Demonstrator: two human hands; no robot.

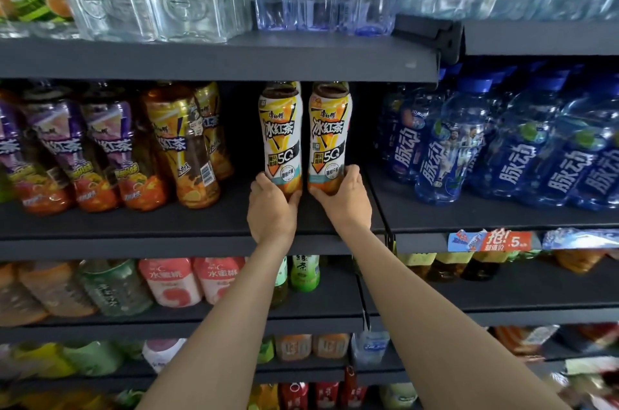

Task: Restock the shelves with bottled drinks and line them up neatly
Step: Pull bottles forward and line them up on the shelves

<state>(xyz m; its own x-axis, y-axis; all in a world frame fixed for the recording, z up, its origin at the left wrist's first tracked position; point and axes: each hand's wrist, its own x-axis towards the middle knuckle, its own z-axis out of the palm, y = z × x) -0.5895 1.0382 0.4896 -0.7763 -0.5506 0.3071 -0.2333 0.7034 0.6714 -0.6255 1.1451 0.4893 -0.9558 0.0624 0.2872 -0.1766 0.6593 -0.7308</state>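
Left hand point(272, 208) grip holds left iced tea bottle point(280, 138), right hand point(345, 196) grip holds right iced tea bottle point(330, 134); both upright, side by side on dark shelf point(201, 225).

Two bottles point(280, 138) side by side on shelf point(201, 225)

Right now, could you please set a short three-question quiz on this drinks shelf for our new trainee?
1. True or false: each hand grips one white-and-yellow labelled iced tea bottle.
2. Which drinks stand right of them? A) blue-capped blue bottles B) green cans
3. Fill in: both held bottles stand ____.

Key: 1 true: left hand holds the left bottle, right hand the right bottle. 2 A, blue bottles. 3 upright.
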